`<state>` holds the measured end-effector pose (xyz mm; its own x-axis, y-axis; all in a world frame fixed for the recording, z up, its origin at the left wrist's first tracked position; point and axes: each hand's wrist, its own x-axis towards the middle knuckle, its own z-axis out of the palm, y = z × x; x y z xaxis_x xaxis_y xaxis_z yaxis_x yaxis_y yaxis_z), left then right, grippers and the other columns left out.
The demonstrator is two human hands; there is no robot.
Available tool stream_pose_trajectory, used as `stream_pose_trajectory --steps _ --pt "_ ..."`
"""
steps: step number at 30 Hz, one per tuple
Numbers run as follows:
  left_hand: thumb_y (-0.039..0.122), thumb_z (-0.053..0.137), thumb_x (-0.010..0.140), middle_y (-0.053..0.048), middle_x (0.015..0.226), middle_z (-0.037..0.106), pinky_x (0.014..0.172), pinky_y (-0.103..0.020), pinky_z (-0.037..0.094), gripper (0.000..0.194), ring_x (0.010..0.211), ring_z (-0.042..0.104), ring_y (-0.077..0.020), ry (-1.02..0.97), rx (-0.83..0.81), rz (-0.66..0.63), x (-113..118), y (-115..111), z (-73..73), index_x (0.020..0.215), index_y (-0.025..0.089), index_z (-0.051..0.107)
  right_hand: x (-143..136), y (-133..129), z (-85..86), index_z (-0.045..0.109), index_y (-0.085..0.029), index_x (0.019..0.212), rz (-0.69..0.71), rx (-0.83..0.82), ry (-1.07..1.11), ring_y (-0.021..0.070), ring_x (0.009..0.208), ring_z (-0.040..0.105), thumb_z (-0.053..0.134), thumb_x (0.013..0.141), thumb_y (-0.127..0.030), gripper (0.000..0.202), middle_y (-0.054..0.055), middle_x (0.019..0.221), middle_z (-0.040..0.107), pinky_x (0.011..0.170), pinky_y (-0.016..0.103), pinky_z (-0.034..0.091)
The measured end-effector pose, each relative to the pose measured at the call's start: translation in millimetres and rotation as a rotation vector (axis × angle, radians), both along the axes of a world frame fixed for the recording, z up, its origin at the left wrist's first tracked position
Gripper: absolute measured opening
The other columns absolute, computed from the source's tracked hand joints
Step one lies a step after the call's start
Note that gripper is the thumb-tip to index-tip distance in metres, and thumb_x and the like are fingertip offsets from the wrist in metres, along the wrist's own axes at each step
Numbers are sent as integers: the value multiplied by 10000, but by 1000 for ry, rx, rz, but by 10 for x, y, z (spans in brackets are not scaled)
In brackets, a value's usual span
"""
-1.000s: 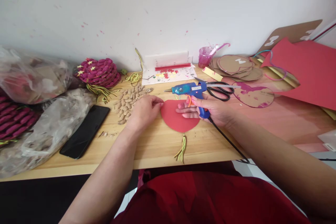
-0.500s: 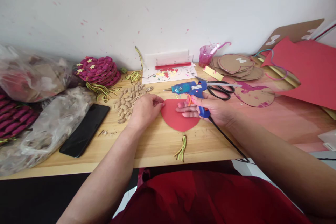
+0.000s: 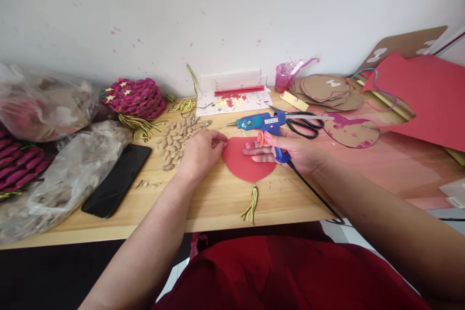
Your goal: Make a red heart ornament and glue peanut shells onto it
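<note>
A red disc [image 3: 247,169] lies on the wooden table, with a yellow-green tassel [image 3: 250,207] below it. My left hand [image 3: 204,151] pinches the disc's left edge between thumb and fingers. Above the disc's right side, my right hand [image 3: 286,150] holds a blue glue gun [image 3: 259,121] by its handle, its nozzle pointing left. A long glue stick sticks out of the gun's rear and a black cord hangs from the handle. Peanuts [image 3: 174,143] are piled just left of my left hand. Black-handled scissors [image 3: 303,125] lie behind my right hand.
Left: black phone [image 3: 116,180], plastic bag [image 3: 78,169], stacked purple pieces with stars [image 3: 136,97]. Back: white paper with small stars [image 3: 214,109], pink cup [image 3: 284,77]. Right: cardboard discs [image 3: 327,88], a purple-stained cardboard piece [image 3: 354,133], red sheets [image 3: 428,97].
</note>
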<state>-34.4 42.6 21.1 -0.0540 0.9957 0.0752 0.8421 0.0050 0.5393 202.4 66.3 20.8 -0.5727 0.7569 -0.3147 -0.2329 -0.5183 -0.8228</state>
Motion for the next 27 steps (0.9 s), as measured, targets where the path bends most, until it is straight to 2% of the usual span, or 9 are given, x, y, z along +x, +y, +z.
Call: stream_pose_trajectory --steps 7,11,15,18,22,27 --pt "211 657 827 -18 864 769 807 -317 534 153 779 687 -195 -28 -54 11 15 13 25 922 224 776 -1 2 -5 639 -191 1015 7 8 -6 244 970 775 570 983 -195 76 122 1017 791 957 451 585" --pt "242 659 828 -35 883 767 817 -342 533 110 804 688 -213 0 -53 14 0 8 30 873 223 757 5 -2 -2 645 -200 1054 4 11 -7 238 970 775 562 988 -203 106 117 1015 791 950 434 591" --pt "246 620 849 -50 928 752 886 -371 519 134 903 672 -231 16 45 6 -35 15 14 874 215 748 9 2 -4 646 -198 1053 9 8 -2 243 975 774 576 988 -214 97 122 1014 790 972 452 579" --pt "224 615 855 -50 929 745 934 -385 504 159 950 657 -233 4 117 -38 -40 14 1 928 208 755 8 7 -4 644 -194 1052 6 -5 -3 244 974 775 579 987 -211 94 124 1014 788 975 450 576" --pt "235 669 851 -44 916 744 957 -395 497 154 963 645 -232 -12 111 -94 -9 -6 0 973 209 760 4 3 5 635 -201 1036 0 -9 -5 240 963 777 567 990 -199 83 112 994 790 963 447 582" --pt "217 662 878 -57 985 717 973 -406 483 183 977 614 -230 68 194 -260 -6 -15 -25 1015 229 782 -2 -1 7 629 -198 1028 -7 -19 3 240 961 778 583 981 -181 68 111 996 790 987 468 568"
